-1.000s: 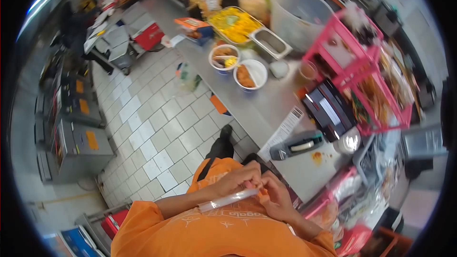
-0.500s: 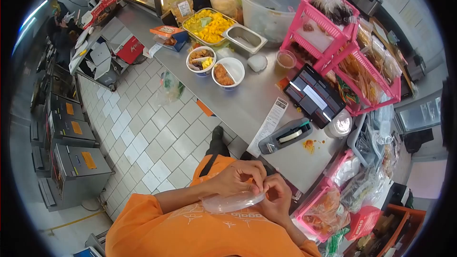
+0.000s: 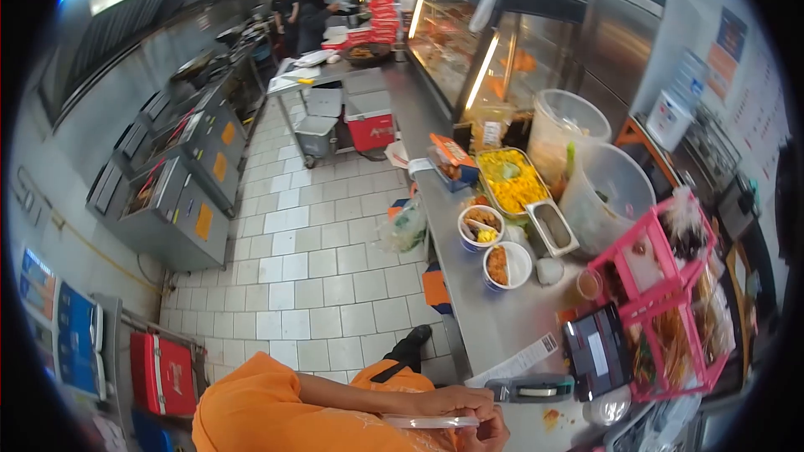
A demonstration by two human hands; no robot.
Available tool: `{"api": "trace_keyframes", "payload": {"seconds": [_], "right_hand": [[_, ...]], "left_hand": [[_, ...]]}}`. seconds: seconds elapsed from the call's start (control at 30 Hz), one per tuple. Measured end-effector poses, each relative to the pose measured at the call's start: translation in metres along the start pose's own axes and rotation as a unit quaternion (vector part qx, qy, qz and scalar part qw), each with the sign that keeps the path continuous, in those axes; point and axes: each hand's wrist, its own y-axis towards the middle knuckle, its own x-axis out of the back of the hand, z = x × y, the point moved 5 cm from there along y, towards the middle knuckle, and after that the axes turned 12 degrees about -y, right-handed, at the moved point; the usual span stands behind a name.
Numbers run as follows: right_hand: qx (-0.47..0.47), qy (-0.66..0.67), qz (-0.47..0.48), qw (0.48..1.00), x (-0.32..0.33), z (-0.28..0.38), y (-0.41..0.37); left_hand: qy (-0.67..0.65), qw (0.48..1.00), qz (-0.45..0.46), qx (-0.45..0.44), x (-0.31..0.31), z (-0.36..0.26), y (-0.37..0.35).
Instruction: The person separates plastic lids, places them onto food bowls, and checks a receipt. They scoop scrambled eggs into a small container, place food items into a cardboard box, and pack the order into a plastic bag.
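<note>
Close to my body, at the bottom of the head view, both hands hold a clear round plastic lid (image 3: 423, 423), seen nearly edge-on. My left hand (image 3: 462, 402) has its fingers curled over the far edge of the lid. My right hand (image 3: 492, 432) pinches the lid's right end, and its lower part is cut off by the frame. Beyond them on the steel counter stand two white divided bowls. One bowl (image 3: 471, 243) holds fried pieces and yellow food; the nearer bowl (image 3: 520, 264) has fried chicken in one half. A tape dispenser (image 3: 532, 390) lies just right of my hands.
A long receipt (image 3: 521, 360) and a tablet (image 3: 596, 351) lie near the dispenser. Pink baskets (image 3: 662, 305) stand at the right. Farther back are a tray of yellow food (image 3: 512, 180), tall clear tubs (image 3: 607, 201) and a display case (image 3: 456, 42). Two people stand far back.
My view has swung up and to the left, so more of the kitchen shows and the counter sits farther right. Both hands still hold the lid, now tilted more edge-on.
</note>
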Motion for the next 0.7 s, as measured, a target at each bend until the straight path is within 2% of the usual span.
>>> {"api": "trace_keyframes", "payload": {"seconds": [0.07,0.13,0.17,0.23,0.27,0.33,0.37,0.43,0.47,0.53,0.57,0.67,0.7], "right_hand": [[0.043,0.036,0.068,0.996,-0.008,0.005,0.008],[0.036,0.055,0.109,0.992,-0.016,0.023,0.019],[0.012,0.101,0.135,0.986,-0.022,0.025,0.026],[-0.044,0.180,0.169,0.968,-0.030,0.058,0.032],[-0.036,0.175,0.181,0.967,-0.034,0.055,0.038],[0.042,-0.028,0.190,0.981,-0.041,0.047,0.050],[0.052,-0.038,0.206,0.976,-0.046,0.052,0.054],[0.016,0.060,0.237,0.969,-0.062,0.072,0.058],[0.022,0.047,0.256,0.965,-0.073,0.077,0.057],[0.016,0.054,0.259,0.964,-0.096,0.085,0.064],[0.049,0.025,0.269,0.961,-0.109,0.091,0.068],[0.070,0.028,0.316,0.946,-0.161,0.096,0.081],[0.157,0.000,0.315,0.936,-0.177,0.097,0.089]], "left_hand": [[0.054,0.998,-0.014,0.004,0.002,-0.028,-0.009],[0.099,0.993,-0.068,-0.012,0.006,-0.042,-0.018],[0.105,0.991,-0.081,-0.020,0.007,-0.039,-0.023],[0.065,0.976,-0.183,-0.100,0.016,-0.036,-0.034],[0.070,0.973,-0.191,-0.110,0.019,-0.041,-0.039],[0.163,0.955,-0.221,-0.108,0.022,-0.054,-0.051],[0.164,0.949,-0.239,-0.121,0.027,-0.060,-0.056],[0.188,0.940,-0.243,-0.149,0.033,-0.071,-0.069],[0.187,0.933,-0.263,-0.161,0.038,-0.073,-0.078],[0.163,0.935,-0.288,-0.124,0.055,-0.078,-0.094],[0.095,0.943,-0.301,-0.108,0.060,-0.087,-0.105],[0.085,0.938,-0.323,-0.093,0.082,-0.113,-0.151],[0.082,0.934,-0.333,-0.098,0.094,-0.115,-0.166]]}}
